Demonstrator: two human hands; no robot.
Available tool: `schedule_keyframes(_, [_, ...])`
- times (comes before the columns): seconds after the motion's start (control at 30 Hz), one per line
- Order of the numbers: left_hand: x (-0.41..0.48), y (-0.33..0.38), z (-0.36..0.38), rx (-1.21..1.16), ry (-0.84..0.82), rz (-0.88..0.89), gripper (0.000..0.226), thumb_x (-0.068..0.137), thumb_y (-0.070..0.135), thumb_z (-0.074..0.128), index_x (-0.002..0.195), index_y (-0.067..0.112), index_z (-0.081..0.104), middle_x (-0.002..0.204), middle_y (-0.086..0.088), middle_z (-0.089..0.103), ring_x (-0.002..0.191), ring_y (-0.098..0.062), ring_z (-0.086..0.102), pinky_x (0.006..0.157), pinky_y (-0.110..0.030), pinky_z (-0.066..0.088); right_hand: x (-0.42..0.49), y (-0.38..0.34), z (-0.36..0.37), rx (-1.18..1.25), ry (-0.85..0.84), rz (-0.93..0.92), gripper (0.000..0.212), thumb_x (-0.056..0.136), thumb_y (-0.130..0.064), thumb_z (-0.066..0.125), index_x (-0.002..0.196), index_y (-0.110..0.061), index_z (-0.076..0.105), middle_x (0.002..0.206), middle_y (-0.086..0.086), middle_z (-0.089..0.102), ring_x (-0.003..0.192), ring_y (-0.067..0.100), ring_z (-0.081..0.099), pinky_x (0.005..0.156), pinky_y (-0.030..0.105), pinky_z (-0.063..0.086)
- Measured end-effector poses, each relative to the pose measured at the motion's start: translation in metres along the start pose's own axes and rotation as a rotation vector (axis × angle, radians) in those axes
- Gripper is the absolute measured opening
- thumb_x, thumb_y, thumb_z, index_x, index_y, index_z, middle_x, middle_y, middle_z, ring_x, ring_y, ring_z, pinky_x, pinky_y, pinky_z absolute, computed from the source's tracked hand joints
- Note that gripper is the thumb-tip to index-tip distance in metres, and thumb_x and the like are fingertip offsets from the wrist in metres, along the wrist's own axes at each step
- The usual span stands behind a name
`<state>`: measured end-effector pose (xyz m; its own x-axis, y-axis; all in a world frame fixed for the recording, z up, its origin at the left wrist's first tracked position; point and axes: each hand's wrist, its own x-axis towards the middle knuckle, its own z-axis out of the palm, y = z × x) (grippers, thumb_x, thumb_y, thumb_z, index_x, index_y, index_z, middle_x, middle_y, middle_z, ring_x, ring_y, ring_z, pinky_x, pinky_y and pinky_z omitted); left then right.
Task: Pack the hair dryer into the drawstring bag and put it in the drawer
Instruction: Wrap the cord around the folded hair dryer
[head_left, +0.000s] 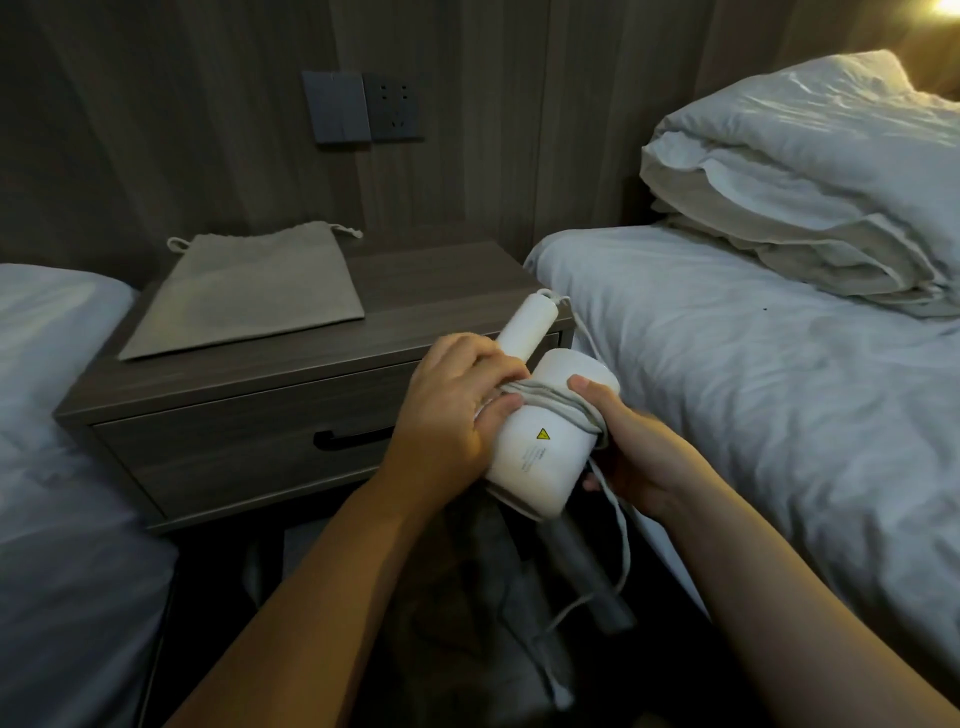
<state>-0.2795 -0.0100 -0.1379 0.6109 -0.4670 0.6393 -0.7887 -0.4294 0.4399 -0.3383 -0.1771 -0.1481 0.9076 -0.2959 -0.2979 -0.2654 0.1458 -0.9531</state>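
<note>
Between 2 beds (727, 364) a nightstand (441, 291) is seen, its drawer (234, 447) closed. The drawstring bag (249, 296) is laid flat on top, ahead-left of the hands. The hair dryer (545, 452), cord (550, 397) wound round it, is gripped by the left hand (452, 405) and right hand (631, 447), its handle aimed toward the bag.

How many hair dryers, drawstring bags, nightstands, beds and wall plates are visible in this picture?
hair dryer: 1
drawstring bag: 1
nightstand: 1
beds: 2 (left bed, right bed)
wall plates: 2 (switch plate, socket plate)
Total: 7
</note>
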Motion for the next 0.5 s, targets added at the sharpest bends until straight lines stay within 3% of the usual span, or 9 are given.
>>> schedule_keyframes(0.1, [-0.004, 0.011, 0.010, -0.118, -0.170, -0.231, 0.051, 0.081, 0.048, 0.054, 0.131, 0.035, 0.050, 0.151, 0.000, 0.025, 0.137, -0.012, 0.020, 0.113, -0.035, 0.022, 0.001, -0.001, -0.003, 0.057, 0.104, 0.011, 0.047, 0.076, -0.052, 0.063, 0.093, -0.009, 0.068, 0.059, 0.007, 0.059, 0.048, 0.017, 0.050, 0.042, 0.025, 0.038])
schedule_keyframes(0.17, [-0.006, 0.019, 0.017, -0.158, -0.341, -0.353, 0.080, 0.072, 0.053, 0.068, 0.140, 0.049, 0.025, 0.158, 0.007, -0.003, 0.144, -0.014, 0.008, 0.115, -0.035, 0.019, -0.001, -0.003, -0.006, 0.027, 0.139, 0.001, 0.051, 0.073, -0.055, 0.065, 0.092, -0.008, 0.069, 0.057, 0.005, 0.063, 0.046, 0.018, 0.054, 0.045, 0.027, 0.040])
schedule_keyframes(0.23, [-0.008, 0.024, 0.022, -0.119, -0.436, -0.425, 0.104, 0.063, 0.049, 0.077, 0.138, 0.058, 0.006, 0.156, 0.011, -0.019, 0.145, -0.020, 0.009, 0.112, -0.037, 0.027, -0.005, -0.006, -0.007, 0.004, 0.165, -0.023, 0.047, 0.073, -0.050, 0.069, 0.089, -0.006, 0.070, 0.065, 0.009, 0.067, 0.051, 0.020, 0.058, 0.048, 0.028, 0.043])
schedule_keyframes(0.33, [-0.010, 0.025, 0.028, -0.087, -0.429, -0.467, 0.118, 0.058, 0.043, 0.082, 0.137, 0.060, -0.004, 0.155, 0.006, -0.025, 0.143, -0.026, 0.021, 0.106, -0.035, 0.035, -0.010, -0.007, -0.001, -0.013, 0.198, -0.068, 0.036, 0.073, -0.042, 0.072, 0.080, -0.008, 0.067, 0.067, 0.009, 0.067, 0.051, 0.021, 0.058, 0.050, 0.030, 0.045])
schedule_keyframes(0.5, [-0.014, 0.024, 0.031, -0.017, -0.332, -0.483, 0.118, 0.057, 0.044, 0.082, 0.138, 0.058, -0.002, 0.158, -0.005, -0.014, 0.133, -0.035, 0.040, 0.101, -0.034, 0.040, -0.012, -0.008, 0.007, -0.020, 0.235, -0.114, 0.029, 0.074, -0.037, 0.074, 0.076, -0.010, 0.067, 0.067, 0.008, 0.068, 0.049, 0.018, 0.060, 0.045, 0.025, 0.046])
